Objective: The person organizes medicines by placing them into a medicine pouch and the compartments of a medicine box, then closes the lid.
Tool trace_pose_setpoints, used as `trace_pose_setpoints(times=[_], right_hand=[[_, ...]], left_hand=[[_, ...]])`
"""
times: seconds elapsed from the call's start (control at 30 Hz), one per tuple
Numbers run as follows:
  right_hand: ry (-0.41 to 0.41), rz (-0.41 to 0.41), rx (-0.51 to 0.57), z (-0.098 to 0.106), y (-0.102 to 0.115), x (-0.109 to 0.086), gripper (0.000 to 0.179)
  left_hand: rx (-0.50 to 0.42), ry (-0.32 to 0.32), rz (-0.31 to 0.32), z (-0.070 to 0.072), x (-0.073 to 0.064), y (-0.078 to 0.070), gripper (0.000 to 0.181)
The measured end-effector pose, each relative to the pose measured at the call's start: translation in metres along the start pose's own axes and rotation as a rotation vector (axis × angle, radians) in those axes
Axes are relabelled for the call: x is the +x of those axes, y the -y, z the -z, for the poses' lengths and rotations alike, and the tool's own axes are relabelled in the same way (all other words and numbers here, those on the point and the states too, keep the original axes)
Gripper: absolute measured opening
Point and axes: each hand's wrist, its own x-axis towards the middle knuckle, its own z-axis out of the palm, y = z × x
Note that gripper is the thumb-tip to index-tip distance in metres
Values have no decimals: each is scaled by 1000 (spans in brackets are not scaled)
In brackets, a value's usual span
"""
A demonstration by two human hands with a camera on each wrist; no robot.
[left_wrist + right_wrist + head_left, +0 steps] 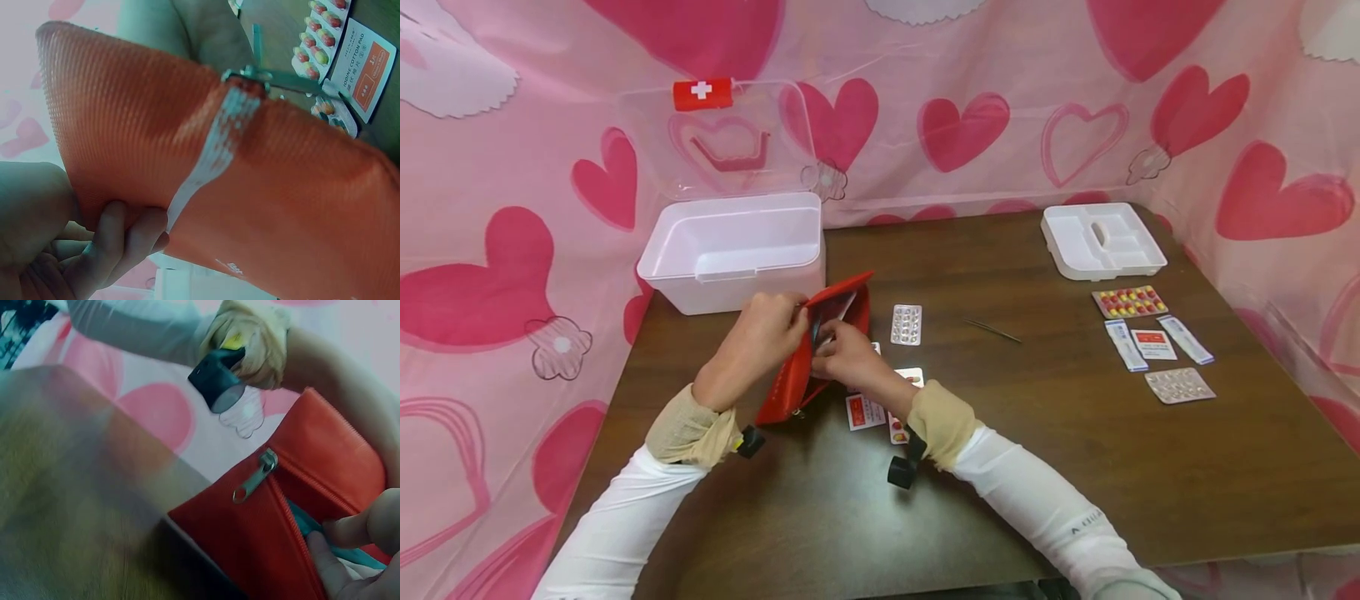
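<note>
A red zip pouch (pixel 788 383) stands tilted over the table in the head view, its zipper undone. My left hand (pixel 758 337) grips its upper edge, fingers curled over the red fabric (pixel 262 187) in the left wrist view. My right hand (pixel 853 358) reaches into the mouth of the pouch. There, in the right wrist view, thumb and finger pinch a teal-and-white item (pixel 303 519), mostly hidden inside. The metal zipper pull (pixel 253 478) hangs at one end of the opening. Beneath the right wrist lie an iodine cotton pad packet (pixel 865 412) and capsule blister packs (pixel 898 431).
An open white box (pixel 737 292) with a clear lid (pixel 647 150) stands at the back left. Tweezers (pixel 992 330) and a blister pack (pixel 906 325) lie mid-table. At right are a white divided tray (pixel 1071 267), blister packs (pixel 1180 386) and small packets (pixel 1153 344).
</note>
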Motion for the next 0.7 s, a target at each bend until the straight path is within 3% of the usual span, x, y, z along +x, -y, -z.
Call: trace_pose_setpoints(times=[0.2, 0.33, 0.47, 0.7], right_hand=[[-114, 71, -370, -3, -2, 9, 20], [-119, 95, -485, -5, -2, 11, 10], [-100, 79, -434, -4, 0, 9, 6], [-15, 76, -254, 13, -2, 2, 11]], left_hand=[[0, -14, -18, -2, 1, 0, 16], [-2, -15, -19, -1, 1, 1, 16], [-7, -3, -7, 0, 1, 2, 18], [5, -20, -15, 2, 1, 6, 20]])
